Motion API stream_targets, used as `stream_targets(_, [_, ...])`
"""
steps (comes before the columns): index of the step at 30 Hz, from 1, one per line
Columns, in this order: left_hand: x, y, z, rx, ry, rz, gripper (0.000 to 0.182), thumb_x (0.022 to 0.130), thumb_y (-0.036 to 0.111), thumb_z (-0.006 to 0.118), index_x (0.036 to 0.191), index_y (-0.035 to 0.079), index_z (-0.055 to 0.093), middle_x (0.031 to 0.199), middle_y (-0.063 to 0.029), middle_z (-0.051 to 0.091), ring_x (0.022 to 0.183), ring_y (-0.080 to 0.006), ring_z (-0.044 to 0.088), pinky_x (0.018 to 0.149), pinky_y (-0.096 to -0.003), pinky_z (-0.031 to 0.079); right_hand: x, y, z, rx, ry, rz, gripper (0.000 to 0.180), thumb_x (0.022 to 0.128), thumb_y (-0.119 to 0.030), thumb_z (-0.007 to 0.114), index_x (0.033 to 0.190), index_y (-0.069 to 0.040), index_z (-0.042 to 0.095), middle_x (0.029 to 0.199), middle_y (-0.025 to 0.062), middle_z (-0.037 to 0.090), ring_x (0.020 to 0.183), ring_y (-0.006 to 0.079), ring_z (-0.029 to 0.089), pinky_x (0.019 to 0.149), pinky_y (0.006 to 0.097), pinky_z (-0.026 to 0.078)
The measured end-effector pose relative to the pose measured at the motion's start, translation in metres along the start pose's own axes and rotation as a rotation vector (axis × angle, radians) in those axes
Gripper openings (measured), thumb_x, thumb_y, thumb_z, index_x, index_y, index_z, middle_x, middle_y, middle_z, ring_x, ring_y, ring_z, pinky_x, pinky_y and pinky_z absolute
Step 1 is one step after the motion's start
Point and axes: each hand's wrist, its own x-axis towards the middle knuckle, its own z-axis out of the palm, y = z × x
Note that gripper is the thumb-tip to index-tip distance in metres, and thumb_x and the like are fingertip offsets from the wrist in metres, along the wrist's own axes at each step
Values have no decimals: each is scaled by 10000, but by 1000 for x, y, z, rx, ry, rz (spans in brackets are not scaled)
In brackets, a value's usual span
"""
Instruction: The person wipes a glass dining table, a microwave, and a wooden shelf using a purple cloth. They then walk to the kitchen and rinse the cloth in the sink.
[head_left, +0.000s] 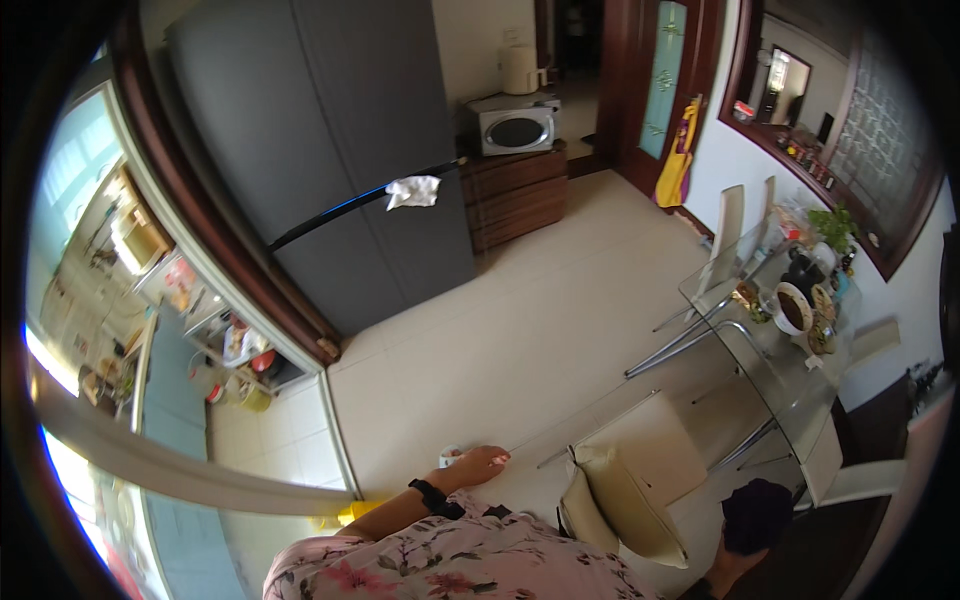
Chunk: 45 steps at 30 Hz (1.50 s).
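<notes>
At the lower right my right hand (739, 556) is wrapped in or grips a dark purple cloth (757, 516), close to the end of the glass dining table (795, 409). My left hand (484, 463) hangs low in front of my body over the tiled floor, with a black band (435, 499) on the wrist. Nothing shows in it, and its curled fingers are mostly turned out of sight. Between my hands stands a cream padded chair (630, 480), its seat facing the table.
Bowls of food, including a white bowl (793, 309), and a green plant (832, 229) crowd the table. A grey refrigerator (360, 150) carries a white cloth (412, 193). Beyond it, a microwave (517, 129) sits on a wooden cabinet (517, 199). A kitchen doorway opens left.
</notes>
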Motion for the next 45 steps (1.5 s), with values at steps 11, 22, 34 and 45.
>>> stream_targets(11, [61,-14,-233,-369,-159,139,605,972,514,583,1359,50,549,1307,-106,618,1187,-221,597,990,-376,491,-80,100,328,476,-334,282,486,955,-324,572,1390,-114,517,1370,122,558,1198,323,572,1008,531,475])
stream_targets(22, [116,1,-340,-1576,-181,-132,620,1034,503,428,1442,36,449,1412,-142,553,1273,-298,550,1091,-457,434,-73,341,573,588,-531,1093,486,983,-336,440,1284,21,575,1317,161,618,1198,313,607,1086,481,454])
stream_targets(34, [330,-3,-439,-1047,463,138,691,1034,395,517,1559,30,255,1498,-139,422,1376,-250,412,1162,-380,312,87,497,712,256,-742,846,467,1032,-247,443,1439,-19,412,1403,123,533,1259,248,553,1097,397,438])
stream_targets(45, [580,16,-533,-1512,308,-185,400,956,166,531,1350,114,487,1151,-115,640,1054,-266,633,928,-417,527,306,552,809,-125,-995,593,760,947,-260,462,1571,24,136,1634,174,148,1518,292,128,1223,357,103])
